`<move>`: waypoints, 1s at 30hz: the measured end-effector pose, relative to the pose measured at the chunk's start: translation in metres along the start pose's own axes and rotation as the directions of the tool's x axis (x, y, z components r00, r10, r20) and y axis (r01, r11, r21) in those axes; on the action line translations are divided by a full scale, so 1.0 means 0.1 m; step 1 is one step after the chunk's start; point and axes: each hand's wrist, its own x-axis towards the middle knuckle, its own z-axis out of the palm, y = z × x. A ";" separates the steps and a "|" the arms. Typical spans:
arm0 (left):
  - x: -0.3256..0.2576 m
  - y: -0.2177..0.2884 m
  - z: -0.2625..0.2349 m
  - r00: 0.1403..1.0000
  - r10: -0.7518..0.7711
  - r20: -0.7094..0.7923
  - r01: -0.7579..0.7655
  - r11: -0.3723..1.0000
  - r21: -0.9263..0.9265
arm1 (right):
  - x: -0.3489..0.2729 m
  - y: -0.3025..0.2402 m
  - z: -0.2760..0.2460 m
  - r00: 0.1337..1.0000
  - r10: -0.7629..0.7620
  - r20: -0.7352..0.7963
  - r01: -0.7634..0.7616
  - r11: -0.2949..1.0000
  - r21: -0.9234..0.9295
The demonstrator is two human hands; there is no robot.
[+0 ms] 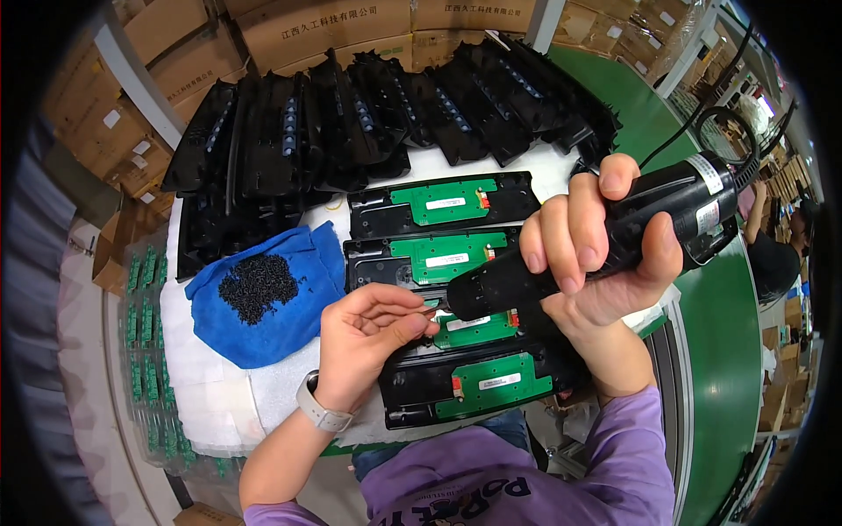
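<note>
My right hand is wrapped round a black electric screwdriver, which lies tilted with its nose toward the left. At that nose, the thumb and fingers of my left hand are pinched together; anything between them is too small to make out. Beneath both hands, several black plastic panels lie in a column, each with a green circuit board. The nearest board and the far board show well. My hands and the screwdriver partly cover the panel between. Left of my left hand, a blue cloth holds a heap of small black screws.
Stacked black plastic housings line the back of the white-covered table. Clear trays of green boards stand at the left. A green surface runs along the right. Cardboard boxes rise behind. Another person is far right.
</note>
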 end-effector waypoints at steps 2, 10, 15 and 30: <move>0.00 0.00 -0.01 1.000 -0.007 0.008 0.007 1.000 -0.007 | -0.01 0.00 0.00 1.000 -0.003 -0.014 0.003 1.000 0.005; 0.00 0.02 -0.02 0.995 -0.080 0.054 0.082 0.996 -0.028 | -0.03 0.01 0.00 0.994 -0.013 0.109 0.013 1.000 -0.002; -0.01 0.06 0.05 0.995 -0.081 0.055 0.068 0.976 0.205 | 0.01 0.00 -0.01 0.997 0.043 0.057 -0.043 0.999 -0.001; 0.04 -0.14 0.03 0.890 0.339 0.305 -0.449 0.535 0.716 | 0.06 0.21 -0.02 0.951 0.299 -0.075 -0.302 0.856 -0.419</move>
